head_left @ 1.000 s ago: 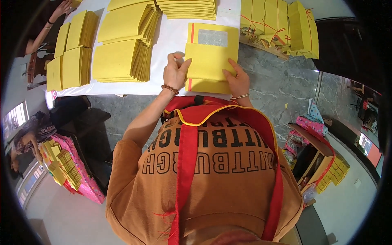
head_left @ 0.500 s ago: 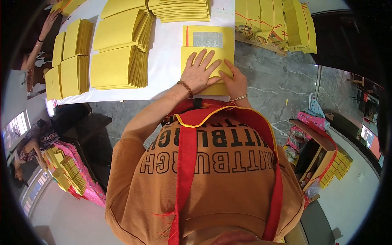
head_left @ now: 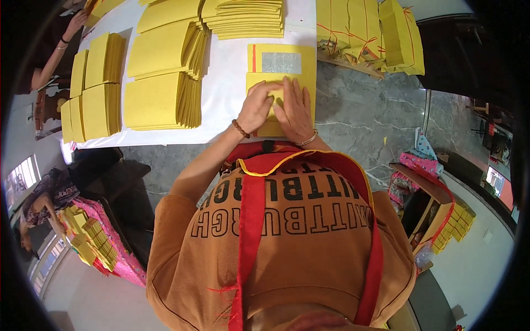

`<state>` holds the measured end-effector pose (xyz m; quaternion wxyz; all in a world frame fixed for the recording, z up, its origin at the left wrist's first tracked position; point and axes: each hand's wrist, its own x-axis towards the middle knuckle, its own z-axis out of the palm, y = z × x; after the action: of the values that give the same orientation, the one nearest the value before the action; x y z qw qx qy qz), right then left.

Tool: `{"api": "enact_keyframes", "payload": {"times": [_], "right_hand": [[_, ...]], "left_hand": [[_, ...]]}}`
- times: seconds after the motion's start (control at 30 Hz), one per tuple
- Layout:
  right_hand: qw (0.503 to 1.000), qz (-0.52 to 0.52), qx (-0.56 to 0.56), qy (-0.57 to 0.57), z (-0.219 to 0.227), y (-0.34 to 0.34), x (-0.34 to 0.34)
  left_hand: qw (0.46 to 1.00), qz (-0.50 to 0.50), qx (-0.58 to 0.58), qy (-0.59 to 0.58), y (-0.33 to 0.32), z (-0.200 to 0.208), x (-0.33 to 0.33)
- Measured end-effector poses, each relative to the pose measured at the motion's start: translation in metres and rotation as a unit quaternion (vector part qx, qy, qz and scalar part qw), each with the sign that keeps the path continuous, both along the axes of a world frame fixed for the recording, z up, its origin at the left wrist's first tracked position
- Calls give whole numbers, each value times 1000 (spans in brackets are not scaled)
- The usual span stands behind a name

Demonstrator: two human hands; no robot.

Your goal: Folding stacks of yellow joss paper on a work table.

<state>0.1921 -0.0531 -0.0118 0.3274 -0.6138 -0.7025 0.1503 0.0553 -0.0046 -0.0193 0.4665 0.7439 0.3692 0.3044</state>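
A folded yellow paper sheet [head_left: 281, 67] lies near the right edge of the white table, with a silver rectangle and a thin red stripe on its uncovered upper part. My right hand [head_left: 297, 113] rests open and flat on the folded-over part, fingers pointing away from me. Beside it, my left hand [head_left: 257, 105] touches the same paper with its fingers bent toward the right hand and apart; nothing shows between them. What lies under both palms is hidden.
Thick stacks of folded yellow paper [head_left: 152, 101] stand on the white tablecloth [head_left: 221, 71] to the left, with another stack [head_left: 248, 19] beyond. Yellow bundles tied with red string [head_left: 353, 27] sit at the far right. Another person's hand [head_left: 76, 22] touches yellow paper at the far left.
My left hand has gone from flat and spread to bent fingers. My right hand has moved left and flattened onto the paper. The whole view has shifted slightly.
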Motion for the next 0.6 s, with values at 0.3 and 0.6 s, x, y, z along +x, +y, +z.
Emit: {"api": "enact_keyframes", "payload": {"times": [0.3,0.6], "right_hand": [[984,24,-4,-175,0,2,-6],[977,-26,-89,-190,-1,-10,44]], "left_hand": [[926,-48,253,276,-3,18,-20],[898,-73,272,337,-7,21,-21]]}}
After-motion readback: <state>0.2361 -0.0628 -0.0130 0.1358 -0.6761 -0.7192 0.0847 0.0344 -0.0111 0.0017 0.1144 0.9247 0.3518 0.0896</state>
